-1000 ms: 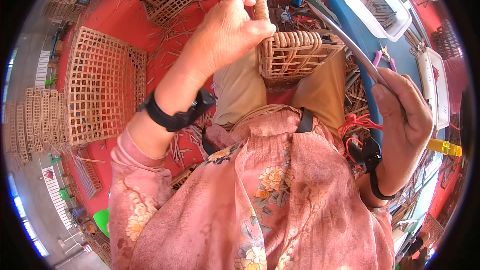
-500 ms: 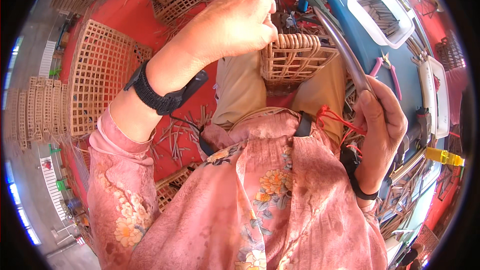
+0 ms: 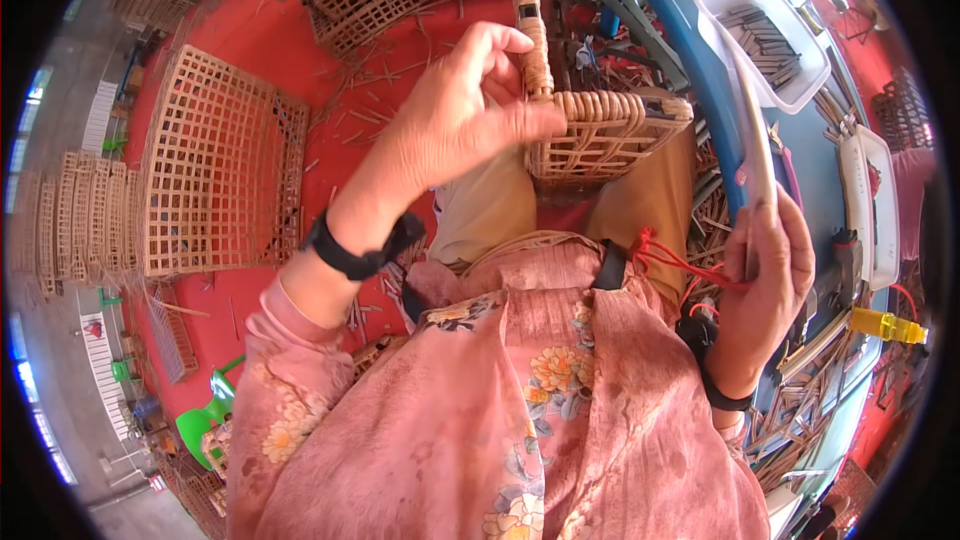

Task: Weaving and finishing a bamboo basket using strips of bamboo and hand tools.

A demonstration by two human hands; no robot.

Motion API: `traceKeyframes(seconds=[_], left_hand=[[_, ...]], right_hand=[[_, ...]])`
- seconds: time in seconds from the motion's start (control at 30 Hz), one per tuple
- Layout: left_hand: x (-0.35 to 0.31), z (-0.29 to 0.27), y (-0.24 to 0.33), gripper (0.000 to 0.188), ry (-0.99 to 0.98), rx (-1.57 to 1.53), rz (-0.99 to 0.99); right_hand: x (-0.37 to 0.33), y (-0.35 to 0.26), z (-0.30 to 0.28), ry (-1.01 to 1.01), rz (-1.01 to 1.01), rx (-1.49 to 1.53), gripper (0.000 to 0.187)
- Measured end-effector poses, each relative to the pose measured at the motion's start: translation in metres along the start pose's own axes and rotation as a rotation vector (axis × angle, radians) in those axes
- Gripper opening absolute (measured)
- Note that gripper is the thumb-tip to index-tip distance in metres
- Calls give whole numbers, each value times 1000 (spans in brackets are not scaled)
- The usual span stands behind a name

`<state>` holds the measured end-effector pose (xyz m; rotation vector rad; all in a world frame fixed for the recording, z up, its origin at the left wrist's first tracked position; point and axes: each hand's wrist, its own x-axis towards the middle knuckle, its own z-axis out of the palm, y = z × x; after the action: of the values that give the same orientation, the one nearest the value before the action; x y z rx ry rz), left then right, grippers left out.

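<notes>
A woven rattan basket (image 3: 597, 153) rests between my knees, its rim bound with cane. One long wrapped edge (image 3: 535, 60) rises toward the top of the view. Beside that edge is my left hand (image 3: 465, 105), fingers apart and loosely curved. Its thumb overlaps the wrapped corner and its index fingertip lies close to the binding. My right hand (image 3: 768, 250), to the right of the basket, is closed round a long, slim, tapering grey-brown tool (image 3: 757, 130) that points upward. The tool's exact kind is unclear. A red cord (image 3: 680, 262) hangs by my right wrist.
On the blue table (image 3: 690, 30) stands a white tub (image 3: 810, 85) of short sticks. Pink-handled pliers (image 3: 785, 165), a second white tray (image 3: 868, 205) and a yellow clamp (image 3: 888, 325) lie nearby. Woven panels (image 3: 225, 165) and cane scraps cover parts of the red floor.
My left hand has loosened from the wrapped edge and moved down, its fingers spreading. The tool in my right hand has swung upright and away from the basket, over the table.
</notes>
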<state>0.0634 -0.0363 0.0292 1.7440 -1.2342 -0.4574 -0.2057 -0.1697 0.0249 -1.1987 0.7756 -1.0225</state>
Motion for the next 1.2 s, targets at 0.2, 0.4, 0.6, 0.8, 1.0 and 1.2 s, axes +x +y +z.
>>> traceKeyframes(seconds=[0.2,0.4,0.6,0.8,1.0,1.2], left_hand=[[-15,33,-43,74,282,-79,208],[-17,49,-50,49,252,-198,125],[-9,59,-55,40,286,-267,187],[-9,64,-56,38,335,-320,173],[-9,63,-35,55,550,-337,158],[-1,36,-19,58,375,-34,268]], right_hand=[[35,4,-44,76,-15,150,29],[62,14,-117,392,51,-33,35],[71,22,-158,294,197,33,41],[78,16,-151,349,254,-5,38],[83,16,-140,485,217,-70,37],[91,23,-142,459,263,-113,37]])
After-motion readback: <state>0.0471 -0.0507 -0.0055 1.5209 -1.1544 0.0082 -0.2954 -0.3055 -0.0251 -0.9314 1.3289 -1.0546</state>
